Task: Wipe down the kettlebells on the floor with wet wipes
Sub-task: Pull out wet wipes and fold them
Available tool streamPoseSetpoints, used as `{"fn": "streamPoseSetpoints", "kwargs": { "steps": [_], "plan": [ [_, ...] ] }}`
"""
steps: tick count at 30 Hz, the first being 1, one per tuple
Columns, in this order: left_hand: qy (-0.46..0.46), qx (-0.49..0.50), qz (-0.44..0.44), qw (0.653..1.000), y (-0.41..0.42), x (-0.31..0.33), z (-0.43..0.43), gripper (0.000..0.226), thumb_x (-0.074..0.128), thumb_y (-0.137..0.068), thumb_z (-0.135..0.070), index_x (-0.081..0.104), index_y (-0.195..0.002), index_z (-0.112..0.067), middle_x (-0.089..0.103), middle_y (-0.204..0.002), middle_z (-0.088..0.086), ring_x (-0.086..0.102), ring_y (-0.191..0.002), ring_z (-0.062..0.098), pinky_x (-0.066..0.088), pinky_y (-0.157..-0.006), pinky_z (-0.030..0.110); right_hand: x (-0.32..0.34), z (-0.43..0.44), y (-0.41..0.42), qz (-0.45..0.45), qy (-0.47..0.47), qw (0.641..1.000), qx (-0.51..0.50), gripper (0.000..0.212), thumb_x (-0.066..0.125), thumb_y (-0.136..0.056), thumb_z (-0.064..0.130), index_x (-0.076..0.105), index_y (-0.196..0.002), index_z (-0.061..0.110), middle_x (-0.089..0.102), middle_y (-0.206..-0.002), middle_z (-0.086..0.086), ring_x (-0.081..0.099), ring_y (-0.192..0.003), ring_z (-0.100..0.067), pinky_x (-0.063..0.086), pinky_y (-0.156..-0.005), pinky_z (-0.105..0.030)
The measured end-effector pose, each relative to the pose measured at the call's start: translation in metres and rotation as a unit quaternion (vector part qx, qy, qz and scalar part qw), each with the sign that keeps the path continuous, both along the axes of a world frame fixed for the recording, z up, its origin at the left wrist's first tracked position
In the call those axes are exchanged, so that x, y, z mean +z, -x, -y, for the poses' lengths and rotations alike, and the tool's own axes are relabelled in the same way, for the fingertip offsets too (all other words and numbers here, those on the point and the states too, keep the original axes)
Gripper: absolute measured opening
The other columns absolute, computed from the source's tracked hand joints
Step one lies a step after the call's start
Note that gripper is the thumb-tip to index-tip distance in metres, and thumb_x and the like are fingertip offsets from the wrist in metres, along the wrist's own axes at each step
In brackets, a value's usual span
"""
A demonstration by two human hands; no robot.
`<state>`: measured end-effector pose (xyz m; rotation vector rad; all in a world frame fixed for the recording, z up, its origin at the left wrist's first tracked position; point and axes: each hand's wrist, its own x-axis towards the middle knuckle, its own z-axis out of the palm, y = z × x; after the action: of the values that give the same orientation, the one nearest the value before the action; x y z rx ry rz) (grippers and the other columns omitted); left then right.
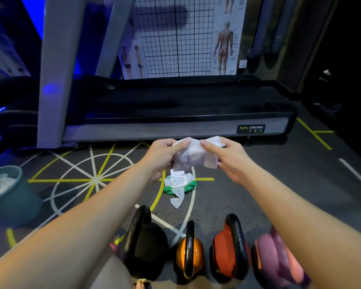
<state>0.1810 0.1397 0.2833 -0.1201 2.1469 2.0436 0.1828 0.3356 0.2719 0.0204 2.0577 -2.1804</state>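
Head view: the left hand (165, 155) and right hand (227, 157) pinch a crumpled white wet wipe (194, 156) between them, above the open green wipe packet (179, 183); black (148, 245), orange (189, 255), red (229, 249) and pink (277, 259) kettlebells stand nearest on the grey floor (258, 180).

Left hand (165, 155) and right hand (227, 157) pinch a seemingly crumpled wet wipe (194, 155).
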Motion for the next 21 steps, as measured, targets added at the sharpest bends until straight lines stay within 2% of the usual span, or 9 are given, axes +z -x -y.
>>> {"fn": "streamPoseSetpoints", "kwargs": {
  "steps": [2,4,6,9,13,15,17,19,21],
  "plan": [
    [-0.010,0.014,-0.001,1.000,0.000,-0.001,-0.001,0.023,0.080,-0.086,-0.025,0.063,-0.085,-0.009,0.070,-0.089,0.016,0.066,-0.079,0.024,0.059,-0.067,0.035,-0.003,0.001,0.001,-0.006,0.004,0.999,-0.047,0.030,0.084,-0.078,0.031,0.073,-0.098,0.011,0.077,-0.097,-0.008,0.073,-0.095,-0.031,0.058,-0.085,-0.049],
    [-0.015,0.035,0.000,0.999,0.001,-0.002,-0.003,0.021,0.081,-0.083,-0.013,0.062,-0.089,-0.007,0.071,-0.100,0.022,0.069,-0.082,0.025,0.061,-0.075,0.043,-0.006,0.002,0.004,-0.024,-0.011,0.996,-0.085,0.027,0.085,-0.077,0.031,0.073,-0.092,0.011,0.076,-0.090,-0.007,0.073,-0.085,-0.028,0.059,-0.072,-0.043],
    [-0.005,0.060,0.005,0.998,0.001,-0.004,-0.004,0.025,0.081,-0.081,-0.005,0.061,-0.096,-0.004,0.070,-0.101,0.021,0.069,-0.080,0.025,0.061,-0.068,0.039,-0.009,0.003,0.005,-0.074,-0.114,0.985,-0.109,0.031,0.083,-0.075,0.034,0.066,-0.080,0.008,0.064,-0.071,-0.001,0.059,-0.067,-0.018,0.046,-0.061,-0.033],
    [0.049,0.078,0.012,0.996,0.001,-0.011,-0.010,0.033,0.084,-0.077,-0.006,0.063,-0.103,-0.003,0.071,-0.102,0.016,0.070,-0.084,0.026,0.059,-0.065,0.035,-0.009,0.009,-0.002,-0.146,-0.350,0.907,-0.181,0.021,0.072,-0.078,0.032,0.055,-0.080,0.019,0.057,-0.072,0.010,0.052,-0.067,-0.017,0.043,-0.060,-0.033],
    [0.022,0.083,0.039,0.996,0.000,-0.013,-0.028,0.017,0.074,-0.086,-0.009,0.069,-0.099,0.002,0.069,-0.083,0.015,0.063,-0.069,0.024,0.052,-0.056,0.028,-0.006,0.025,-0.013,-0.252,-0.471,0.833,-0.147,0.008,0.061,-0.087,0.022,0.053,-0.088,0.024,0.056,-0.092,0.006,0.054,-0.081,-0.023,0.044,-0.066,-0.035],
    [-0.029,0.084,0.059,0.994,0.001,-0.009,-0.032,0.010,0.066,-0.091,-0.009,0.067,-0.091,0.001,0.063,-0.072,0.015,0.056,-0.051,0.021,0.045,-0.047,0.023,-0.011,0.032,-0.013,-0.266,-0.445,0.850,-0.089,0.009,0.065,-0.089,0.022,0.063,-0.098,0.021,0.057,-0.097,0.005,0.058,-0.085,-0.020,0.049,-0.072,-0.036],
    [-0.060,0.112,0.081,0.989,0.006,-0.008,-0.029,0.014,0.063,-0.094,-0.012,0.066,-0.095,0.001,0.062,-0.079,0.019,0.057,-0.053,0.021,0.043,-0.047,0.024,-0.016,0.037,-0.015,-0.283,-0.411,0.866,-0.029,0.020,0.067,-0.088,0.020,0.067,-0.108,0.020,0.056,-0.101,0.005,0.060,-0.086,-0.016,0.053,-0.076,-0.037],
    [-0.101,0.117,0.103,0.983,0.010,-0.008,-0.021,0.035,0.064,-0.097,-0.029,0.065,-0.106,0.005,0.064,-0.088,0.019,0.061,-0.074,0.027,0.054,-0.073,0.034,-0.016,0.043,-0.020,-0.294,-0.379,0.877,0.005,0.028,0.064,-0.088,0.018,0.067,-0.116,0.019,0.059,-0.104,0.009,0.060,-0.089,-0.010,0.054,-0.080,-0.032],
    [-0.137,0.072,0.108,0.982,0.009,-0.005,-0.014,0.051,0.067,-0.093,-0.046,0.066,-0.108,0.003,0.062,-0.084,0.014,0.062,-0.080,0.027,0.056,-0.093,0.040,-0.015,0.046,-0.024,-0.263,-0.328,0.907,0.020,0.035,0.058,-0.087,0.012,0.067,-0.120,0.022,0.067,-0.106,0.011,0.064,-0.092,-0.004,0.055,-0.083,-0.027]
  ]
}}
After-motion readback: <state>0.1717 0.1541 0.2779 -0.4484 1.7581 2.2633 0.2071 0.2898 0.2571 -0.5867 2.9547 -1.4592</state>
